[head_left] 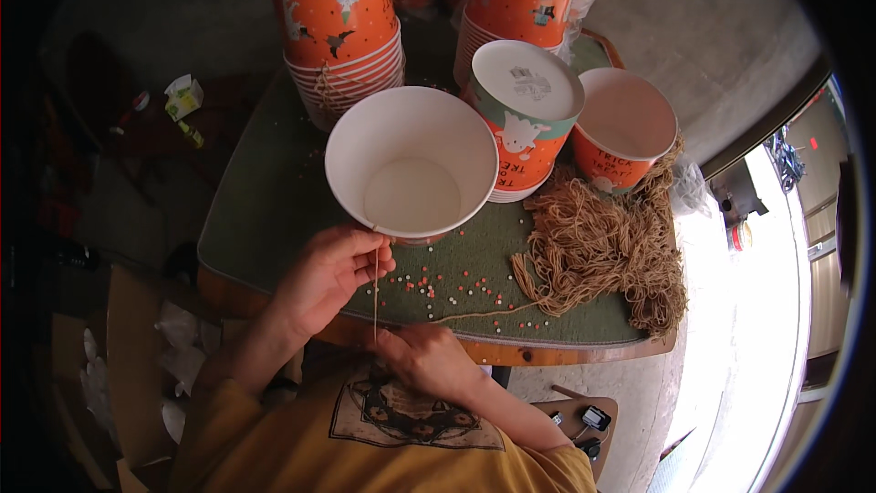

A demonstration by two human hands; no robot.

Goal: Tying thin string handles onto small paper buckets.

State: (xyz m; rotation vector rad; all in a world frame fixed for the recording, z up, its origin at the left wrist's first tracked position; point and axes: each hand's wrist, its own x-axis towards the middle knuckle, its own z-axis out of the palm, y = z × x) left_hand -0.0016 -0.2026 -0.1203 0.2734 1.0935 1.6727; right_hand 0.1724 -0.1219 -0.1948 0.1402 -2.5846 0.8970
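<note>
A paper bucket (412,132), white inside, is tilted with its wide mouth facing me. My left hand (328,272) is at its near rim, thumb and fingers pinched on a thin tan cord (376,297) where it meets the rim. Straight down from there the cord runs taut to my right hand (427,358), which is closed on it close to my body. More cord trails along the table edge to a big tangled bundle of tan cords (598,246) on the right. The right fingertips are partly hidden.
Small orange and white beads (447,288) lie scattered on the green tabletop (265,210). Behind stand stacked orange buckets (342,27), an upside-down stack (525,119) and an upright bucket (625,123). A cardboard box (137,338) with plastic bags sits at lower left.
</note>
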